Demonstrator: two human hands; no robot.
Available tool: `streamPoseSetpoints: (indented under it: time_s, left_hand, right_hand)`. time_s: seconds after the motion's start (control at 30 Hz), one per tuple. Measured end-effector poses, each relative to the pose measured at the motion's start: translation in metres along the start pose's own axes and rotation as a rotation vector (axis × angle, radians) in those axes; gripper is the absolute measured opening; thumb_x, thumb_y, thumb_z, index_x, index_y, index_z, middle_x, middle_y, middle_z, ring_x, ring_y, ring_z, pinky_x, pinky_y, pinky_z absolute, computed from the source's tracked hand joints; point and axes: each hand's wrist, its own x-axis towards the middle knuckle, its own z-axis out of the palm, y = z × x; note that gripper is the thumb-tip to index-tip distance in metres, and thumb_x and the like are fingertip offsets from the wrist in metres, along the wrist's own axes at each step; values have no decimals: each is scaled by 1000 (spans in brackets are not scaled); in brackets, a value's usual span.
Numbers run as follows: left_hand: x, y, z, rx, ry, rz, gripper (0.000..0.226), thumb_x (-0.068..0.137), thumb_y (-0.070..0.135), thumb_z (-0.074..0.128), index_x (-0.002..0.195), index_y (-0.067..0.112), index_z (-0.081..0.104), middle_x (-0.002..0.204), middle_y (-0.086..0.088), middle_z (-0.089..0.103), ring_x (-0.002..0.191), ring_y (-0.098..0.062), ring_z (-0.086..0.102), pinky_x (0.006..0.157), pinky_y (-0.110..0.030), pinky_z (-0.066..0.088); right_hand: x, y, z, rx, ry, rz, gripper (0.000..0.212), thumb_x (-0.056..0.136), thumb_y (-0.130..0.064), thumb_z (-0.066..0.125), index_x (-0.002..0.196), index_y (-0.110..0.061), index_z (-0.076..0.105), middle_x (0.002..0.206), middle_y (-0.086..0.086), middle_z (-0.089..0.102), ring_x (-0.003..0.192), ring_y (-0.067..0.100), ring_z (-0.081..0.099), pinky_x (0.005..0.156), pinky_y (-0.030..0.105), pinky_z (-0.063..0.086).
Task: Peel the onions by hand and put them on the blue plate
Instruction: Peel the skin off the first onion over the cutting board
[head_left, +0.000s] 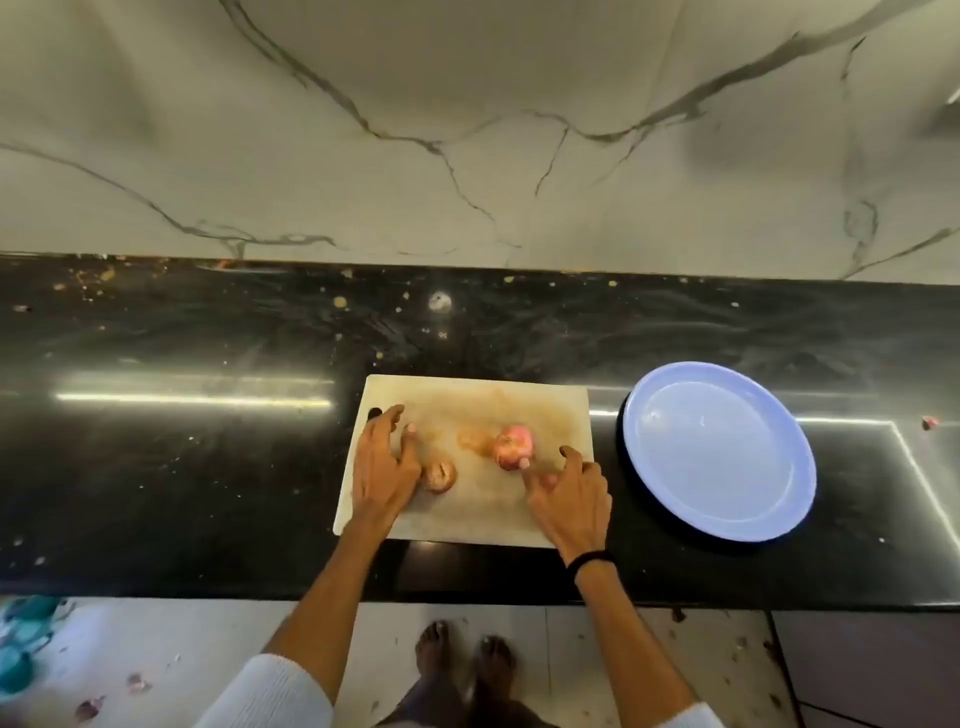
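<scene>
Two onions lie on a pale cutting board (519, 514). A pinkish onion (513, 447) sits right of the board's middle, and a smaller brown-skinned onion (439, 475) sits left of it. My left hand (384, 467) rests flat on the board's left part, fingers spread, its thumb side next to the brown onion. My right hand (569, 493) hovers at the board's right edge, fingers loosely extended, a fingertip touching the pinkish onion's near side. Neither hand holds anything. The blue plate (719, 452) stands to the right of the board with nothing on it.
The board and plate sit on a black stone counter (182, 467) against a marble wall. A small red scrap (930, 422) lies far right. Below the counter's front edge are my bare feet (465, 660), onion skins on the floor, and teal objects (23, 644) at the left.
</scene>
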Motion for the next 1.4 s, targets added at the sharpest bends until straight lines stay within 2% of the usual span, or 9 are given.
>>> streamPoseSetpoints:
  time_s: [0.33,0.53,0.67,0.77,0.83,0.9,1.0,1.17,1.4]
  left_hand:
    - [10,-45,15,-201,134,8,55,99,48,41,142,16,53,145,-3,54,131,-15,49,110,-33,39]
    - [4,-51,19,-151,127,105,60,98,55,33,141,18,53,144,-3,54,129,-12,47,108,-34,38]
    - [-2,-53,18,-117,164,157,54,102,49,34,137,15,59,139,-5,59,127,-19,52,104,-29,39]
    - [-4,-55,18,-34,172,187,44,107,39,37,136,14,59,138,-8,60,124,-21,53,100,-26,36]
    - [-5,-59,16,24,167,205,42,106,36,39,138,14,57,138,-8,59,125,-24,53,101,-30,36]
    - [-4,-63,16,71,173,242,41,106,33,42,139,15,56,138,-8,59,125,-25,54,103,-35,39]
    - [-3,-69,16,124,174,261,38,105,27,46,140,15,55,140,-6,58,126,-24,53,105,-34,39]
    - [-7,-80,14,185,207,291,38,103,17,47,140,16,55,140,-7,58,127,-26,52,108,-35,38]
    - [-6,-76,19,234,178,283,36,101,20,51,134,12,60,135,-13,61,123,-32,56,104,-39,41]
  right_hand:
    - [0,17,50,330,341,-96,64,81,-33,77,135,-12,51,120,12,53,103,25,56,89,37,52]
    - [21,9,47,719,519,18,47,90,-32,70,131,-15,56,119,2,56,100,11,55,75,4,36]
    - [50,0,39,962,530,93,37,93,-33,66,125,-17,57,96,-14,58,82,-3,55,61,-4,34]
    - [81,-11,36,1082,510,68,34,90,-34,66,117,-14,61,92,-13,61,80,-2,56,64,2,42]
    - [106,-20,38,1130,455,58,41,78,-45,66,106,-15,64,95,1,69,81,14,63,74,24,52]
    - [126,-25,43,1156,382,54,58,59,-58,60,96,-14,64,92,9,67,80,24,59,63,35,48]
    - [146,-27,53,1133,319,3,78,49,-62,54,100,-6,69,85,8,61,77,25,55,57,31,40]
    - [150,-33,58,1096,298,-66,30,69,-43,58,71,-14,66,66,2,61,68,21,56,61,35,42]
    - [140,-18,56,1118,224,-170,35,62,-53,69,73,-20,66,70,2,64,68,23,60,57,32,46]
